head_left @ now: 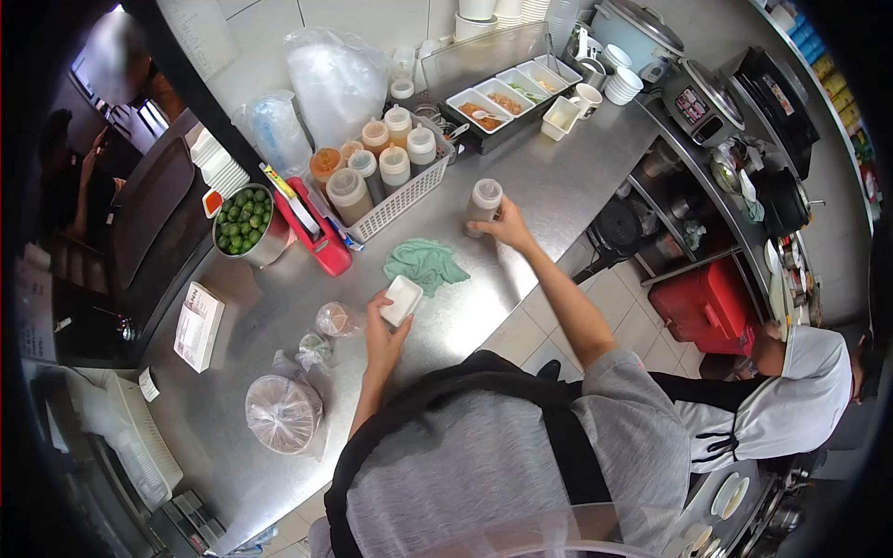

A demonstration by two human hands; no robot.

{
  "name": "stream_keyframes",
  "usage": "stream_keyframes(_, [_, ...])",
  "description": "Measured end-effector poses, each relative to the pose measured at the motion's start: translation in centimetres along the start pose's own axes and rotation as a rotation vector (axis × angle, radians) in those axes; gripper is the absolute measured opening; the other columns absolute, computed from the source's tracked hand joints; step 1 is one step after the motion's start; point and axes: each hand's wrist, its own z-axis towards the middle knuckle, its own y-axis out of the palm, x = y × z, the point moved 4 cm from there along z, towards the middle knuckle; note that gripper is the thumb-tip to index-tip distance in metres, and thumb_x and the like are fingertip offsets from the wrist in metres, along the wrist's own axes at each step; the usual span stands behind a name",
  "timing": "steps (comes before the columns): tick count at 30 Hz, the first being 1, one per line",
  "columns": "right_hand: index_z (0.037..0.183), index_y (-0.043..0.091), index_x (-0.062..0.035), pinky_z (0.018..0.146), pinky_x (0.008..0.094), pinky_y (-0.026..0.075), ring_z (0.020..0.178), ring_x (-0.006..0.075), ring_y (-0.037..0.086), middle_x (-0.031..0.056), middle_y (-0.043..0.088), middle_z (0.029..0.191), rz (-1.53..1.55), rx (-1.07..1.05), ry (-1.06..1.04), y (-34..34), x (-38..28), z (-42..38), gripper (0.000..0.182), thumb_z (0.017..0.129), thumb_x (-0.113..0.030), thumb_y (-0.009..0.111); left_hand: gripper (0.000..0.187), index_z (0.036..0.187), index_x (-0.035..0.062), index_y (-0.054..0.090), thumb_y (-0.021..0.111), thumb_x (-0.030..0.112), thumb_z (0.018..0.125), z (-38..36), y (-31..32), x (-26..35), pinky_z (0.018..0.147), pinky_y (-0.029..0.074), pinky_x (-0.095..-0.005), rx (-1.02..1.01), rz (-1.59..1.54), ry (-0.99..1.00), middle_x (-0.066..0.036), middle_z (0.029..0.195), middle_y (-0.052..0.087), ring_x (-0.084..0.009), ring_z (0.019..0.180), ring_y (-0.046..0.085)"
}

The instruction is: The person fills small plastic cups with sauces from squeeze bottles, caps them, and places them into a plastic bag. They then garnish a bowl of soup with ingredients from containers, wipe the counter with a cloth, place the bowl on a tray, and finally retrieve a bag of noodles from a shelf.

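My left hand (pixel 380 333) is closed on the edges of a small white rectangular dish (pixel 404 299), held above the steel counter (pixel 433 330). My right hand (pixel 508 227) wraps round a squeeze bottle (pixel 485 197) with a pale cap; its contents are hard to make out. Between the two hands lies a crumpled green cloth (pixel 423 264). Left of the dish sit a small tied plastic bag with something pinkish (pixel 337 320) and another small bag with greenish contents (pixel 314 351). A larger tied clear bag (pixel 284 414) stands nearer my body.
A white basket (pixel 406 198) of sauce bottles stands at the back, beside a red tape dispenser (pixel 321 244) and a pot of green limes (pixel 244 223). Topping trays (pixel 507 100) are farther back. At the right, a person in white (pixel 772 409) works close behind me.
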Motion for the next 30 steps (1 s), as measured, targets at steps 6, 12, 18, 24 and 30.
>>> stream_keyframes(6, [0.120,0.051,-0.0057,0.086,0.0334,0.047,0.098,0.0199,0.060,0.0082,0.062,0.109,-0.228,0.238,0.067,-3.4,-1.2,1.8,0.071,0.057,-0.016,0.083,0.049,0.106,0.0046,0.040,0.071,0.003,0.069,-0.4,1.1,-3.0,0.095,0.035,-0.0403,0.036,0.196,0.147,-0.022,0.123,0.045,-0.0356,0.112,0.045])
stream_keyframes(12, [0.113,0.052,-0.0029,0.084,0.0312,0.048,0.096,0.0160,0.059,0.0065,0.060,0.108,0.017,-0.018,-0.017,-1.6,-2.2,1.6,0.061,0.061,-0.006,0.082,0.051,0.107,0.0045,0.040,0.071,0.003,0.067,-0.2,0.9,-3.5,0.094,0.036,-0.0405,0.044,0.152,0.151,-0.021,0.123,0.046,-0.0355,0.111,0.046])
stream_keyframes(18, [0.114,0.052,-0.0029,0.086,0.0310,0.047,0.099,0.0155,0.058,0.0060,0.061,0.108,-0.096,-0.080,0.011,-1.5,-1.6,2.0,0.062,0.060,-0.004,0.082,0.051,0.107,0.0048,0.041,0.071,0.004,0.067,-0.1,0.8,-3.7,0.093,0.037,-0.0408,0.051,0.168,0.170,-0.021,0.122,0.047,-0.0357,0.110,0.046])
stream_keyframes(24, [0.115,0.051,-0.0025,0.087,0.0317,0.047,0.099,0.0162,0.058,0.0066,0.061,0.107,-0.031,-0.195,0.075,-0.3,-2.8,1.4,0.064,0.059,-0.005,0.082,0.051,0.107,0.0051,0.041,0.072,0.004,0.067,0.2,0.8,-3.3,0.093,0.037,-0.0412,0.061,0.189,0.183,-0.021,0.122,0.047,-0.0356,0.110,0.047])
stream_keyframes(30, [0.118,0.050,-0.0041,0.088,0.0317,0.047,0.102,0.0152,0.056,0.0059,0.057,0.114,-0.178,-0.132,0.053,-0.6,-1.9,1.7,0.068,0.058,-0.004,0.081,0.056,0.111,0.0043,0.039,0.073,0.004,0.066,0.0,0.8,-3.6,0.093,0.039,-0.0395,0.055,0.189,0.180,-0.022,0.123,0.047,-0.0338,0.112,0.049])
